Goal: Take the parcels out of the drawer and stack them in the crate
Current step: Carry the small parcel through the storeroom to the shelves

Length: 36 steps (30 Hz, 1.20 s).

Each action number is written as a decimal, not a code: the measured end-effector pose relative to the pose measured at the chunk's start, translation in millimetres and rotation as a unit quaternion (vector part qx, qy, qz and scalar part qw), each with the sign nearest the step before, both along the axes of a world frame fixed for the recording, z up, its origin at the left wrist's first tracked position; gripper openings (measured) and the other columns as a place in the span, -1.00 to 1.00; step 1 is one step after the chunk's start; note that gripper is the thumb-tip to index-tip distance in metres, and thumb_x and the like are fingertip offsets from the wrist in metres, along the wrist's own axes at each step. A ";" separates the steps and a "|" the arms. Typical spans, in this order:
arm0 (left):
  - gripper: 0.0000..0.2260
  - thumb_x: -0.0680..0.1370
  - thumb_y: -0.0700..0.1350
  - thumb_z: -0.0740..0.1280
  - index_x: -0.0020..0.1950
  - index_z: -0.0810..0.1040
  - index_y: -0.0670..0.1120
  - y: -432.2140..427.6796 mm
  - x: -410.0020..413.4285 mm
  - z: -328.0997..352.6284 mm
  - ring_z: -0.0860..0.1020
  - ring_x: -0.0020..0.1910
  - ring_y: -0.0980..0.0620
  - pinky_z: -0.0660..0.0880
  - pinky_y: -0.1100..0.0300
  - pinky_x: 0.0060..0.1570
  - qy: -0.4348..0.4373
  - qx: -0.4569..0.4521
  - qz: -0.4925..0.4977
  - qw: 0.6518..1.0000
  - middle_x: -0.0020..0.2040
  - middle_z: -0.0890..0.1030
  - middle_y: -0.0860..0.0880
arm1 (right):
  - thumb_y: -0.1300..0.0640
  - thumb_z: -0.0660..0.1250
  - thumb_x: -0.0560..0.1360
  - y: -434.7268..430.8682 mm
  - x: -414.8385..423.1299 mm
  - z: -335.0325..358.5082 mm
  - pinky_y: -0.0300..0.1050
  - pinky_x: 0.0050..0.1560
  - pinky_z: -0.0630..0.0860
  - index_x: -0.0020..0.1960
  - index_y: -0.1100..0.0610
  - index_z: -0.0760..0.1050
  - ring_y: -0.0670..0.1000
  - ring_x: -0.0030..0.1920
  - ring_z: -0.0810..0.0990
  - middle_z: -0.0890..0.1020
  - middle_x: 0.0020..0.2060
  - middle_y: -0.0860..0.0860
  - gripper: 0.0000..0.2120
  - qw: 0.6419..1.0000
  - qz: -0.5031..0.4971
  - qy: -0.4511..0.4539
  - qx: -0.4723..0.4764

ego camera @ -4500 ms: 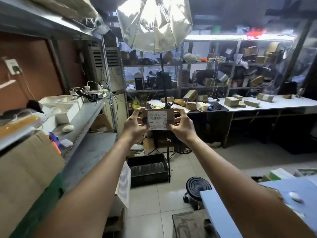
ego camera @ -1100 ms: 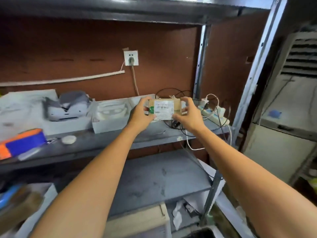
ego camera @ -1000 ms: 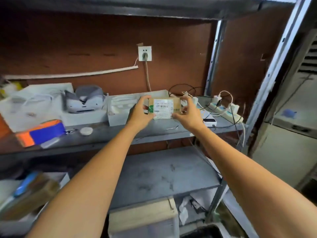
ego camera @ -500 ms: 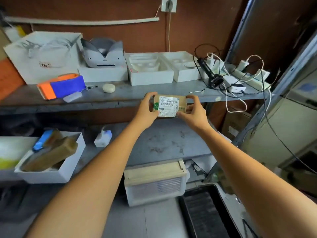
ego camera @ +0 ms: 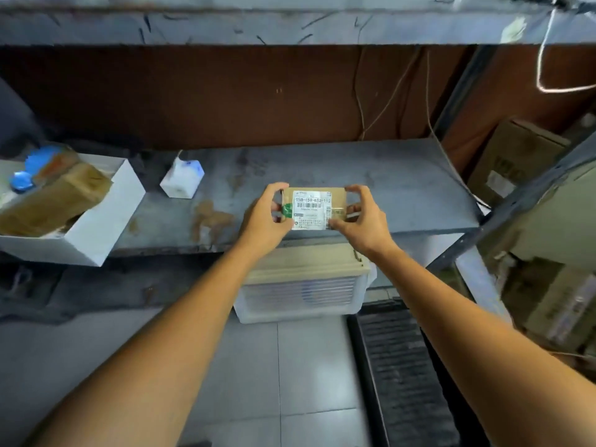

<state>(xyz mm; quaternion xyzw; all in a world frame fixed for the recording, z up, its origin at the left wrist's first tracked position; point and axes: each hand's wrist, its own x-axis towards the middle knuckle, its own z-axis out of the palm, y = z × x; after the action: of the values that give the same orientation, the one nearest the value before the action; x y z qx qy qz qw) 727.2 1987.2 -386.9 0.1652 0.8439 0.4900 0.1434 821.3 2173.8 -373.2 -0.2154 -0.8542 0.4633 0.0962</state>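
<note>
Fingers curled: left hand, right hand pinch parcel ends.

Small brown parcel, white barcode label upward

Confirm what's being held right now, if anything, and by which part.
One small labelled cardboard parcel, pinched by its two short ends: left grip on the left end, right grip on the right end, label facing the camera.
</note>
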 end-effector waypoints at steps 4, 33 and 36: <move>-0.42 0.47 -0.32 0.44 0.35 0.41 0.18 9.5 -37.5 -64.5 0.66 -0.14 -0.09 0.63 -0.09 0.01 0.008 0.001 0.017 1.000 -0.03 0.58 -0.01 | 0.13 0.56 0.40 11.9 -43.8 -71.9 0.09 0.01 0.63 0.37 -0.04 0.35 0.00 -0.08 0.62 0.59 -0.10 -0.03 -0.37 1.000 0.004 0.004 0.008; -0.66 0.56 0.00 0.41 0.33 0.54 0.01 23.2 -150.3 -184.2 0.57 0.17 -0.18 0.47 0.08 0.11 0.032 -0.293 -0.049 0.954 0.24 0.60 -0.17 | -0.12 0.34 0.56 54.5 -139.9 -203.2 -0.01 0.14 0.52 0.38 0.09 0.45 0.21 0.17 0.57 0.58 0.23 0.17 -0.52 0.962 0.054 -0.197 0.181; -0.72 0.58 -0.01 0.37 0.28 0.56 -0.01 -1.9 -121.3 -179.9 0.56 0.17 -0.18 0.49 0.08 0.13 0.046 -0.358 -0.054 0.931 0.23 0.60 -0.15 | -0.09 0.32 0.58 43.6 -103.1 -197.5 0.02 0.16 0.50 0.36 0.16 0.46 0.26 0.21 0.54 0.59 0.20 0.22 -0.55 0.941 0.087 -0.246 0.214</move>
<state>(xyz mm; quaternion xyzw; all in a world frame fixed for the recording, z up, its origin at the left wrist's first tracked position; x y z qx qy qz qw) 605.8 1985.3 -566.8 0.1707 0.9588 0.1383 0.1800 718.2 2217.5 -570.7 -0.2214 -0.9456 0.2093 -0.1138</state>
